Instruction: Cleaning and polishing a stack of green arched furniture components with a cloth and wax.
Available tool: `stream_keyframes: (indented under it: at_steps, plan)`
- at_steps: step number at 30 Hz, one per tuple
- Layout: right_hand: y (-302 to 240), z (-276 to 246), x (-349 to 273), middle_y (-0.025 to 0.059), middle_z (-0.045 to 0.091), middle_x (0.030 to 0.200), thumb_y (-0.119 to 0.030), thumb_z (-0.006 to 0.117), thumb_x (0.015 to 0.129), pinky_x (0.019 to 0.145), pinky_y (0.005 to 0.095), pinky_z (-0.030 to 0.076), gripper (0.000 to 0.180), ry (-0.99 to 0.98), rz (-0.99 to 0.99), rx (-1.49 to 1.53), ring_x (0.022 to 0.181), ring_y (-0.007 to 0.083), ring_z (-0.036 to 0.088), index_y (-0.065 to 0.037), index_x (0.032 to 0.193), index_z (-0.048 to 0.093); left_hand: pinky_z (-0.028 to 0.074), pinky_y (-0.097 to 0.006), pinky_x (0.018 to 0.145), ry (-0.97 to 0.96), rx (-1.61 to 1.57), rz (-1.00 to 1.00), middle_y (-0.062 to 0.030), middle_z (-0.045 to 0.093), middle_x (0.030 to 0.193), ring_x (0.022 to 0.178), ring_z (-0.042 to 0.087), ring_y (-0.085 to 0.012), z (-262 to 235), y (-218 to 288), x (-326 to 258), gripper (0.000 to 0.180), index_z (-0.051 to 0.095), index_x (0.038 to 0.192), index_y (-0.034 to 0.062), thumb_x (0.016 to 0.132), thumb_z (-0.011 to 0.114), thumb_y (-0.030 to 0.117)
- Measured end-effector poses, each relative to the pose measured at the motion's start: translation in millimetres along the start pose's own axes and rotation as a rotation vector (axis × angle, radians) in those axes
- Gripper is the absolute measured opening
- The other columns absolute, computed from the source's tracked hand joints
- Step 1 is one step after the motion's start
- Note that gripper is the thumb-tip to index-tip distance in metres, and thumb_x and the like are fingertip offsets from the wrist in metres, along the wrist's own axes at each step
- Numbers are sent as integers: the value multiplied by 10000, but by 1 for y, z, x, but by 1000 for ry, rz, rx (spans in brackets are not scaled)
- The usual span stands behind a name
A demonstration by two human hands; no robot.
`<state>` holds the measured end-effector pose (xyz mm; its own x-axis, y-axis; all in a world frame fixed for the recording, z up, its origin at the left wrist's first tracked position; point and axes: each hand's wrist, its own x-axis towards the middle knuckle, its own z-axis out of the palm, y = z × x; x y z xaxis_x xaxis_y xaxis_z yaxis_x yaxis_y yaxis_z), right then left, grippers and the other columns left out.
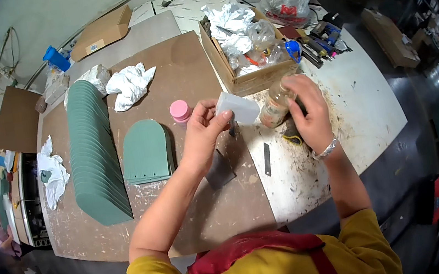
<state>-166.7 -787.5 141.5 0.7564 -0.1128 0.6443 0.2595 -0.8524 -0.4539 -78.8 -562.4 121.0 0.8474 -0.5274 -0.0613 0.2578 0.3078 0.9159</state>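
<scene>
My left hand [203,133] pinches a whitish rectangular piece [240,110] between thumb and fingers, just left of a glass jar [273,110]. My right hand [311,108] is wrapped round the jar, which leans slightly above the white tabletop; its contents are hard to make out. Left of my left hand stands a small bottle with a pink cap [180,110]. Beyond it lies a short stack of green arched panels [146,151]. Below my left hand sits a dark grey rectangular piece [220,170]. Under the jar is a black and yellow object [292,137], partly hidden.
A long row of green arched panels [91,154] stands on the left. White cloths [131,86] lie behind. A cardboard box [251,82] of rags and plastic is at the back, tools [323,40] to its right. A dark metal strip [267,159] lies in front. Another person [1,238] is far left.
</scene>
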Motion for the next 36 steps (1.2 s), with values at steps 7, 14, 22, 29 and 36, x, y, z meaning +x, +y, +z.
stream_keyframes:
  at_steps: [7, 14, 22, 29, 36]
  plan:
    - [-108, 29, -65, 117, 470, 1375, -77, 619, 930, 986, 300, 440, 637, -338, 533, 890, 1211, 194, 505, -74, 1486, 310, 482, -266, 775, -122, 556, 361, -61, 614, 1038, 895, 592, -129, -32, 8, -77, 391, 532, 1159, 11, 834, 744, 57]
    - [-213, 76, -123, 43, 619, 1133, -76, 636, 930, 911, 249, 467, 434, -301, 708, 1048, 1027, 90, 570, 39, 1327, 502, 499, -288, 784, -238, 554, 508, -102, 609, 1135, 971, 607, -187, -92, 18, -164, 295, 657, 1122, 22, 829, 689, 1]
    - [-257, 56, -162, 31, 648, 1050, -40, 648, 898, 820, 242, 488, 370, -331, 678, 681, 947, 76, 578, 22, 1254, 572, 483, -310, 832, -265, 602, 637, -81, 560, 1066, 945, 593, -205, -100, 24, -208, 146, 710, 911, 26, 777, 721, -30]
    - [-255, 12, -198, 46, 628, 1177, 41, 562, 890, 927, 276, 479, 406, 19, 649, 424, 1072, 117, 579, -6, 1293, 557, 486, -378, 731, -941, 525, 139, -112, 613, 861, 810, 597, -304, -89, -7, -232, 167, 670, 823, 19, 870, 666, 179]
    - [-245, 25, -236, 36, 671, 1071, -202, 480, 1026, 898, 298, 486, 333, 251, 944, 997, 1061, 130, 587, 7, 1279, 537, 493, -349, 769, -775, 667, 98, -135, 655, 906, 847, 642, -206, -94, -28, -212, 172, 650, 987, 1, 913, 618, 152]
